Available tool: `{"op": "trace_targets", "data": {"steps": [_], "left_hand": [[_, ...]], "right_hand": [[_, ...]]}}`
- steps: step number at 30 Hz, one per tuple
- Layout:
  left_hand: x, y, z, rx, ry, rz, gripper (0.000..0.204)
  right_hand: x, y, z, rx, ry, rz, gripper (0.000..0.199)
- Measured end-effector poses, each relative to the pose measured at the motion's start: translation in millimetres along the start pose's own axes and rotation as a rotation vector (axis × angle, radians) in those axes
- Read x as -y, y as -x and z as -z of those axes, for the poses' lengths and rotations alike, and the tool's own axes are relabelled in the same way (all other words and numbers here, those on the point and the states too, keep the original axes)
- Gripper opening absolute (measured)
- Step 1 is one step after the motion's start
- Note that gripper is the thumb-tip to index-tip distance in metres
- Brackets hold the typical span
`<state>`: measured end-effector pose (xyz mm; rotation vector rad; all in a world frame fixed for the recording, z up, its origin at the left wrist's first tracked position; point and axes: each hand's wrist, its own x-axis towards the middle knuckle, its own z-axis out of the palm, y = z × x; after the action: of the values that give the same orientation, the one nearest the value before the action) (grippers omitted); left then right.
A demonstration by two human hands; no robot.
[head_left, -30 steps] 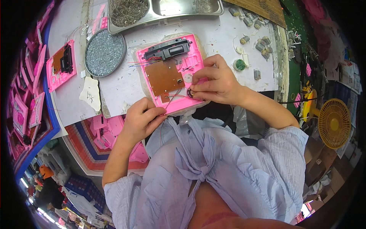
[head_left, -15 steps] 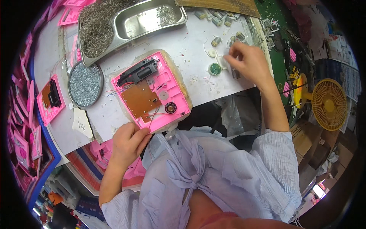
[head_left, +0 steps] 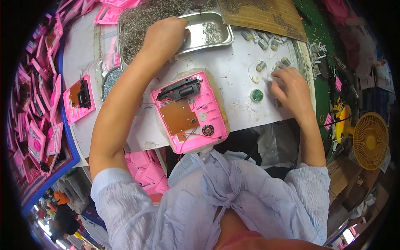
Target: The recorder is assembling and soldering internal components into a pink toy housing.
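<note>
My left hand [head_left: 166, 36] reaches over the metal tray [head_left: 230, 37], at the divider between a compartment heaped with small screws [head_left: 135, 26] and a shinier one with few. Its fingertips are hidden behind the hand. My right hand [head_left: 293, 88] is at the right of the table with fingers curled inward, near small cylindrical motors [head_left: 280, 64] and a small round green pot [head_left: 256, 96]. Something whitish shows at its fingertips, too small to name. In front of me lies an open pink plastic housing [head_left: 213, 107] with a brown board [head_left: 178, 118], a black mechanism, a round speaker and loose wires.
A round dish of silvery screws [head_left: 109, 85] sits partly behind my left forearm. Another pink housing [head_left: 79, 100] lies at the left, beside a blue-edged bin [head_left: 71, 141] piled with pink parts. Cardboard [head_left: 262, 16] covers the back right; a yellow fan [head_left: 370, 141] stands right.
My left hand has let go of the pink housing's near edge and moved up to the metal tray. My right hand stays by the motors. The whole view has shifted somewhat.
</note>
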<state>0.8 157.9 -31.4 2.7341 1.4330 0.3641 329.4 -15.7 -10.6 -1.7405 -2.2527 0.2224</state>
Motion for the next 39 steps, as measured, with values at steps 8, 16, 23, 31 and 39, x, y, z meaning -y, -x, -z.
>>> {"op": "trace_targets", "data": {"steps": [8,16,23,31,39], "left_hand": [[-21.4,22.8,41.8,-0.032,0.324,-0.002,0.013],[-107.2,188.6,71.8,0.077,1.805,0.531,0.027],[-124.0,224.5,41.4,-0.089,2.282,0.762,0.016],[-137.1,219.0,42.7,0.032,1.848,0.713,0.017],[-120.5,151.5,33.4,0.018,0.464,0.201,0.017]], "right_hand": [[28.0,28.3,23.0,-0.147,-0.545,-0.093,0.028],[108.4,18.3,-1.3,-0.054,-0.84,0.338,0.036],[122.0,20.5,-10.9,-0.066,-0.732,0.466,0.043],[122.3,27.0,-15.4,-0.106,-0.627,0.544,0.038],[85.9,41.6,-19.6,-0.068,-0.864,0.132,0.035]]}}
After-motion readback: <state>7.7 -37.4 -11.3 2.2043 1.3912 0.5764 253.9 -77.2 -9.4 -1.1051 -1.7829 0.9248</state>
